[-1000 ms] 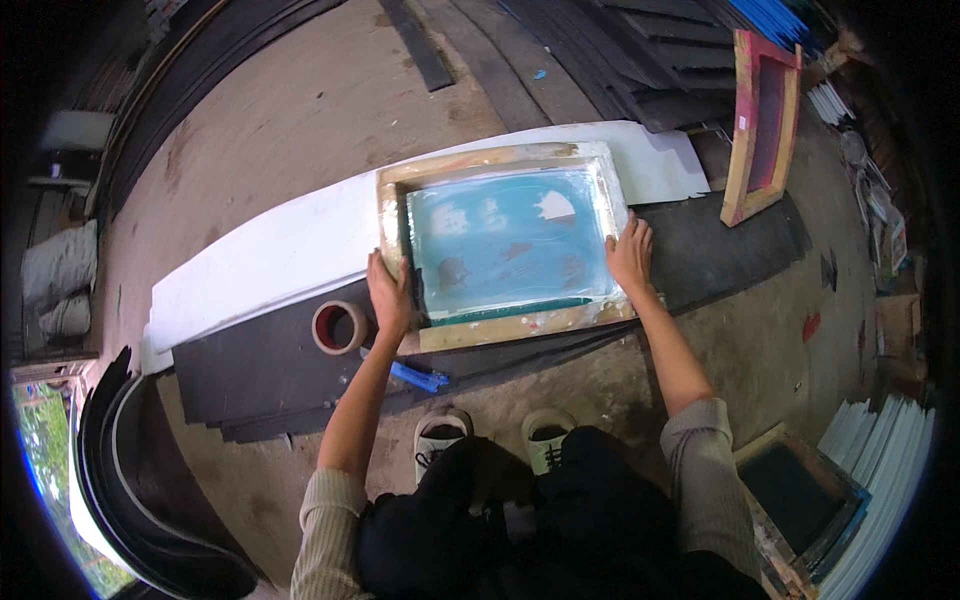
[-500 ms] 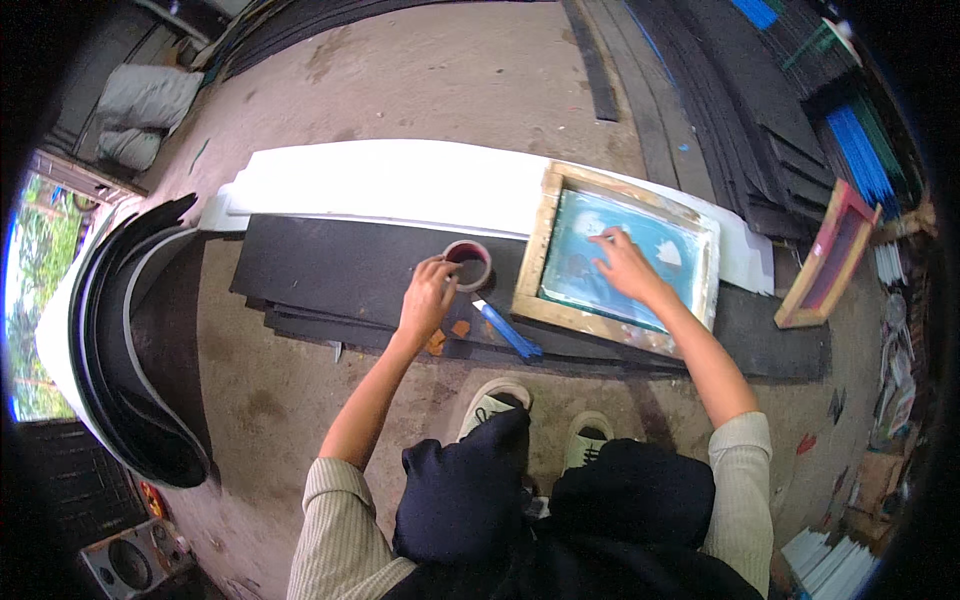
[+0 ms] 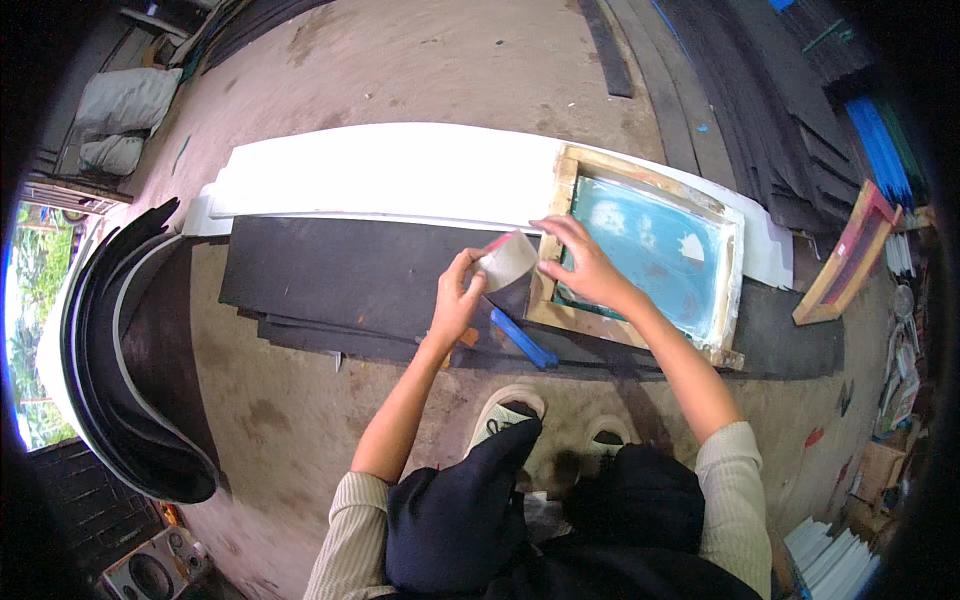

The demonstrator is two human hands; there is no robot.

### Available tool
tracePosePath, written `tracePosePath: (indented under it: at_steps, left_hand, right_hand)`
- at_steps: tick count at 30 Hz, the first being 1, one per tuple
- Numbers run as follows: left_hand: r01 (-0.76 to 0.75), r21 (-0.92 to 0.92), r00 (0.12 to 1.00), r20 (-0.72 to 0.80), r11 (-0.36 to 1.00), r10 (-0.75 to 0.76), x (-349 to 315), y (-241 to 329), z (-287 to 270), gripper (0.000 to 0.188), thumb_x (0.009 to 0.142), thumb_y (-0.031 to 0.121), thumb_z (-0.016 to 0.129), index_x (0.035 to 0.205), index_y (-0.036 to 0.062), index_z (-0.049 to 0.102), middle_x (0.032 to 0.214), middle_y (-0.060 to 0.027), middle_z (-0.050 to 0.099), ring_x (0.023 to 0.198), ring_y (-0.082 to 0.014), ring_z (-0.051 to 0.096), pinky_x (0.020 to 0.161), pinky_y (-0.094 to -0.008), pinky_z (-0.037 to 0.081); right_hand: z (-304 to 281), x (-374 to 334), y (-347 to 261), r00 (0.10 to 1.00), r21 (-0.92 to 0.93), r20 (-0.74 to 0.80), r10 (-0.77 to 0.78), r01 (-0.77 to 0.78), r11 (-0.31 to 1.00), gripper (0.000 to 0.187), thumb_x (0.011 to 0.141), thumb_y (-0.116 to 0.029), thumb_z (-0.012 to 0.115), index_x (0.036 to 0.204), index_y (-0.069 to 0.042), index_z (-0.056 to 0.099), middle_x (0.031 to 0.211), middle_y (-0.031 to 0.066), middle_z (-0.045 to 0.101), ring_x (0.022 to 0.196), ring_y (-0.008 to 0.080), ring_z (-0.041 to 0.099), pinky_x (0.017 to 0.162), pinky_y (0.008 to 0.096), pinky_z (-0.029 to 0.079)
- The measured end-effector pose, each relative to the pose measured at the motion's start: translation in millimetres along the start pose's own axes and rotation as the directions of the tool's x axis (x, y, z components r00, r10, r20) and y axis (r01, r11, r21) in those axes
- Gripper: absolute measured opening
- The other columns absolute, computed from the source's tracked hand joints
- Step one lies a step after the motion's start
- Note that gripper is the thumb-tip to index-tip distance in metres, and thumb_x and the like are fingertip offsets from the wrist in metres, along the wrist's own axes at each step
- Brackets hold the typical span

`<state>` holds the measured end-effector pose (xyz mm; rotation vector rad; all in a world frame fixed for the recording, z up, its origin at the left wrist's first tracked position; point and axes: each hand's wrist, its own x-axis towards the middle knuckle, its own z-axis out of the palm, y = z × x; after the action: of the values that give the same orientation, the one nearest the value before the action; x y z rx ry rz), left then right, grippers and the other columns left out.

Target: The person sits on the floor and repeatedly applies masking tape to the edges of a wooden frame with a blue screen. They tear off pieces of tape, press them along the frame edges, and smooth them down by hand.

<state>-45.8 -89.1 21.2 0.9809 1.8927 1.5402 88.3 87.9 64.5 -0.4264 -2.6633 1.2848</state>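
Observation:
A roll of tape (image 3: 514, 262) is tilted up off the black sheets (image 3: 330, 265), held in the fingers of my left hand (image 3: 458, 298). My right hand (image 3: 592, 270) is open beside the roll, thumb and fingers apart, over the left rail of a wooden screen-printing frame (image 3: 650, 178). Stretched inside that frame is a blue-green mesh (image 3: 650, 250) with pale patches. A blue-handled tool (image 3: 524, 340), like a utility knife, lies on the sheets below the roll.
Long white sheets (image 3: 390, 170) lie behind the black ones, partly under the frame. A smaller wooden frame (image 3: 848, 255) leans at right. Curled black sheets (image 3: 100, 350) stand at left, a speaker (image 3: 150, 575) at lower left. Black strips (image 3: 720, 110) are stacked at far right.
My left hand has picked up the tape roll and tipped it on its side, moving right. My right hand has moved left from the mesh toward the roll.

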Motion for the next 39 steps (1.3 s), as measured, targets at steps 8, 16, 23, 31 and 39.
tracePosePath:
  at_steps: [8, 16, 23, 31, 39]
  left_hand:
    - [-0.109, -0.355, 0.954, 0.227, 0.929, 0.198, -7, 119, -10, 0.027, 0.079, 0.011, 0.044, 0.102, -0.0004, 0.053, 0.094, -0.0055, 0.055, 0.092, -0.0144, 0.05, 0.084, -0.0293, 0.038]
    - [-0.662, 0.055, 0.732, 0.263, 0.748, 0.628, -45, 262, -12, 0.036, 0.078, 0.005, 0.054, 0.113, 0.0051, 0.06, 0.11, -0.0139, 0.059, 0.101, -0.0284, 0.057, 0.09, -0.0378, 0.044]
    - [-0.704, -0.025, 0.654, 0.367, 0.71, 0.661, -68, 302, -9, 0.025, 0.077, 0.003, 0.063, 0.102, 0.0053, 0.065, 0.103, -0.0099, 0.065, 0.097, -0.0236, 0.061, 0.088, -0.0359, 0.048]
    - [-0.468, -0.118, 0.695, 0.563, 0.876, 0.447, -67, 320, -9, 0.027, 0.083, 0.017, 0.063, 0.105, 0.0026, 0.062, 0.104, -0.0124, 0.064, 0.098, -0.0234, 0.061, 0.088, -0.0364, 0.048]
    - [-0.752, 0.411, 0.66, 0.454, 0.516, 0.599, -97, 329, 7, 0.06, 0.07, 0.03, 0.076, 0.115, 0.0021, 0.047, 0.109, -0.0144, 0.055, 0.1, -0.0266, 0.057, 0.086, -0.0361, 0.05]
  right_hand:
    - [-85, -54, -111, 0.995, -0.03, -0.01, -0.099, 0.099, 0.995, 0.056, 0.066, -0.008, 0.075, 0.117, -0.008, 0.052, 0.114, 0.0073, 0.056, 0.111, 0.0225, 0.052, 0.096, 0.0357, 0.042]
    - [-153, -128, -193, 0.953, -0.347, -0.123, -0.278, 0.221, 0.911, 0.059, 0.065, -0.013, 0.075, 0.118, -0.009, 0.05, 0.111, 0.0108, 0.053, 0.109, 0.028, 0.05, 0.095, 0.0381, 0.042]
    - [-160, -176, -218, 0.942, -0.323, -0.182, -0.282, 0.213, 0.922, 0.061, 0.063, -0.01, 0.078, 0.118, -0.008, 0.051, 0.114, 0.0098, 0.054, 0.103, 0.0245, 0.055, 0.091, 0.0348, 0.046]
    - [-155, -199, -219, 0.954, -0.249, -0.164, -0.25, 0.205, 0.946, 0.06, 0.065, -0.012, 0.078, 0.118, -0.009, 0.052, 0.117, 0.0106, 0.055, 0.107, 0.0243, 0.054, 0.091, 0.0349, 0.047]
    - [-143, -203, -210, 0.905, -0.219, -0.372, -0.204, 0.128, 0.967, 0.06, 0.065, -0.016, 0.079, 0.117, -0.003, 0.052, 0.115, 0.0119, 0.057, 0.104, 0.0245, 0.056, 0.088, 0.0347, 0.048]
